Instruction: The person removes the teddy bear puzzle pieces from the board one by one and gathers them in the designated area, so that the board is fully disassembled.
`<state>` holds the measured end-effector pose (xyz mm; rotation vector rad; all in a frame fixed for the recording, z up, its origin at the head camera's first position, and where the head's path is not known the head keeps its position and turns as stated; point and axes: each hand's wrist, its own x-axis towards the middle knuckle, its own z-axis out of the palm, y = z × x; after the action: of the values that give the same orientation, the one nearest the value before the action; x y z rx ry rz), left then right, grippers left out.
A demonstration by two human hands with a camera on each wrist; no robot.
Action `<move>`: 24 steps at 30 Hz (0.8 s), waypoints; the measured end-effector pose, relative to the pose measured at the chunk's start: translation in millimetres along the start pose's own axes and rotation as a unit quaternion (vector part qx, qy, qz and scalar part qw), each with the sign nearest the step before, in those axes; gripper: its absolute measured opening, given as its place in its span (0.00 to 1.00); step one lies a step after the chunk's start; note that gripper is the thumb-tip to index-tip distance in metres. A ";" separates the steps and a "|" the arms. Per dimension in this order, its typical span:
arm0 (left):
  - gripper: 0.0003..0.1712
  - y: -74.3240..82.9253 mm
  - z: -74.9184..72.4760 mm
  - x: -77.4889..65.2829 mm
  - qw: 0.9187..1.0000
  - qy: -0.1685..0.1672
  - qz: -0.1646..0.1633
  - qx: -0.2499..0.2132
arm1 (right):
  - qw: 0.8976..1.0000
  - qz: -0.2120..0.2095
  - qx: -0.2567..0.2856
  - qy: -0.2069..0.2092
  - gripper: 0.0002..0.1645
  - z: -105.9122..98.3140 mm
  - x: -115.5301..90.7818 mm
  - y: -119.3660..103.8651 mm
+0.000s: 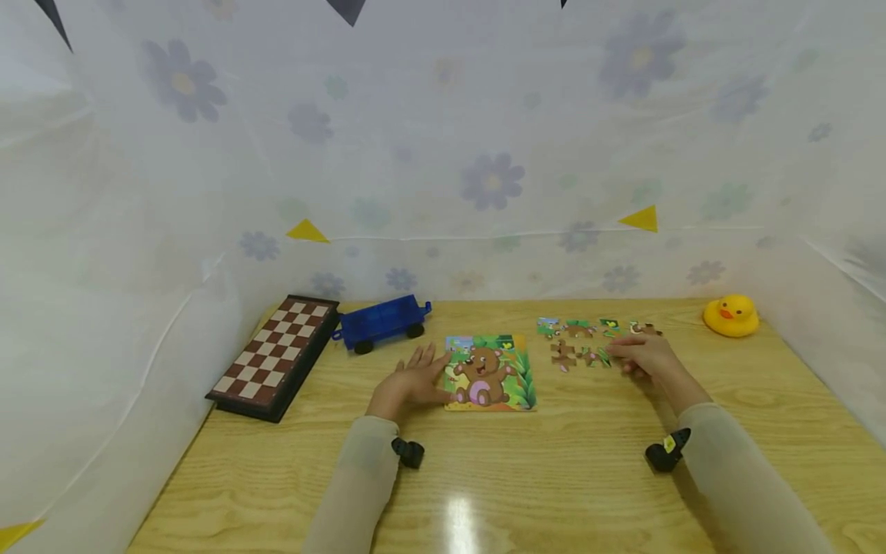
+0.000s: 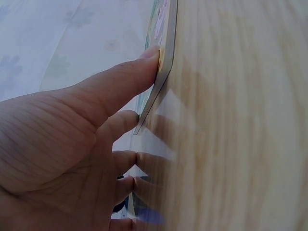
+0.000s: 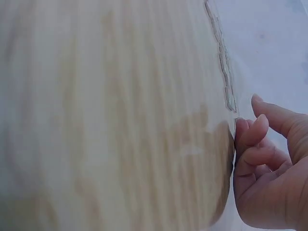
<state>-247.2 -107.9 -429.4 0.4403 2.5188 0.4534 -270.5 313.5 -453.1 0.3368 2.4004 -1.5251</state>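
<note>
A square puzzle board (image 1: 484, 373) with a brown bear picture lies flat in the middle of the table. My left hand (image 1: 418, 378) rests at its left edge, thumb (image 2: 139, 72) and index finger touching the board's side in the left wrist view, the other fingers spread on the table. To the right lie several loose puzzle pieces (image 1: 564, 354). My right hand (image 1: 647, 358) touches the table beside them. In the right wrist view its thumb (image 3: 276, 115) stands apart from the bent fingers, and a thin row of pieces (image 3: 226, 77) extends beyond the fingertips.
A checkered game board (image 1: 277, 350) lies at the left, beside a blue toy wagon (image 1: 381, 322). At the back right sits a yellow rubber duck (image 1: 731, 316). A flowered white curtain (image 1: 443, 254) closes off the table's back and sides.
</note>
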 end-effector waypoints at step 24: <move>0.49 0.2 0.2 -2.3 1.000 0.004 0.006 0.001 | 0.985 -0.122 0.055 -0.113 0.36 24.2 -18.3 -27.4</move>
<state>-245.2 -108.5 -428.4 0.4557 2.5256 0.4584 -260.1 279.3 -433.3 -0.1097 2.2493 -1.7003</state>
